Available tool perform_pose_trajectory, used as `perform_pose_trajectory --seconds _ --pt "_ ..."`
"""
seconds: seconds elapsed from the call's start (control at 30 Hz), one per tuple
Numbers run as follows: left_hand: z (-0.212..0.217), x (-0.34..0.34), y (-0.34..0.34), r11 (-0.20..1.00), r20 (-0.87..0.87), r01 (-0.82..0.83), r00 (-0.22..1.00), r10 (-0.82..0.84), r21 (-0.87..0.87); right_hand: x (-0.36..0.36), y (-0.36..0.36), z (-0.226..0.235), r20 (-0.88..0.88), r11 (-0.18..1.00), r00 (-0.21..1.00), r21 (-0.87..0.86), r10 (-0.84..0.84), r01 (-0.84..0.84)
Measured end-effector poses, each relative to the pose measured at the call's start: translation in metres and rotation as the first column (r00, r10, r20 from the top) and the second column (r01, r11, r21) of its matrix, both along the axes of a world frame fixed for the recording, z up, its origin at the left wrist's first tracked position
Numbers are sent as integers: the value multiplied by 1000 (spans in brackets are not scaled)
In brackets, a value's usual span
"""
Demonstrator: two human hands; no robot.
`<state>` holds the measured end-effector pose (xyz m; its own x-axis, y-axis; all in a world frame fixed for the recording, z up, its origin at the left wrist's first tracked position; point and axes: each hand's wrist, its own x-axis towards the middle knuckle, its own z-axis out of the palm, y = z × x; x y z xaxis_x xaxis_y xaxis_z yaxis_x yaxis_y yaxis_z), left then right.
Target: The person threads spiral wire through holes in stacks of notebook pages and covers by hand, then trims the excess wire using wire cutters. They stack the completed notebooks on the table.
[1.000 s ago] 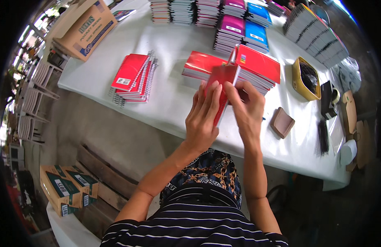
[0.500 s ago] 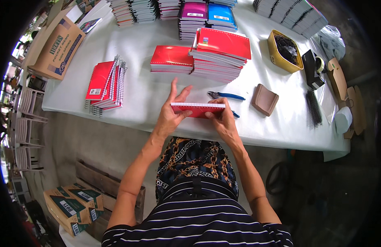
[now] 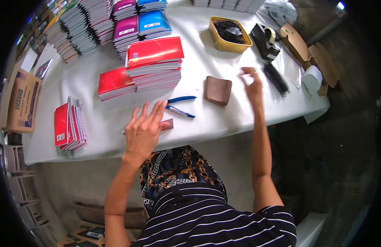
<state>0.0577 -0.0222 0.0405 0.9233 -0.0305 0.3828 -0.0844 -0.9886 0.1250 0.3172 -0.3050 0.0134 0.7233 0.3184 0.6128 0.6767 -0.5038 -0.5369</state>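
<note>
Head cam, hi, facing dn @ tbl (image 3: 227,118)

on the white-covered bench (image 3: 223,121), a brown cardboard box (image 3: 23,101) stands at the far left, and toward the upper edge purple notebooks (image 3: 126,27) and blue notebooks (image 3: 155,24) are stacked side by side, next to tall piles of grey-edged notebooks (image 3: 77,31). on the right, a black tape dispenser (image 3: 263,43) sits near a crumpled clear plastic bag (image 3: 281,12), with brown cardboard pieces (image 3: 295,41) and a rounded white object (image 3: 312,79) close by. white chairs (image 3: 24,186) stand off to the left, and printed cartons (image 3: 85,236) show at the lower edge.
</note>
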Motion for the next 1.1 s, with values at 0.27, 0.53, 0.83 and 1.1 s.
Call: perform_pose_trajectory --seconds 0.27,0.53,0.83,1.1 --pt "0 6 -6 1000 4 9 1000 -9 -8 102 -128 -35 293 515 772 -607 -564 606" --pt "-1 4 -5 1000 10 -7 1000 7 -15 98 -121 -11 208 775 913 -483 -350 407" --pt "-2 5 -1 1000 -9 -13 1000 13 -3 78 -34 13 384 803 916 -508 -113 312" --pt "-9 3 2 999 -8 -34 999 33 -29 -5 41 36 -112 980 975 -42 191 -196"
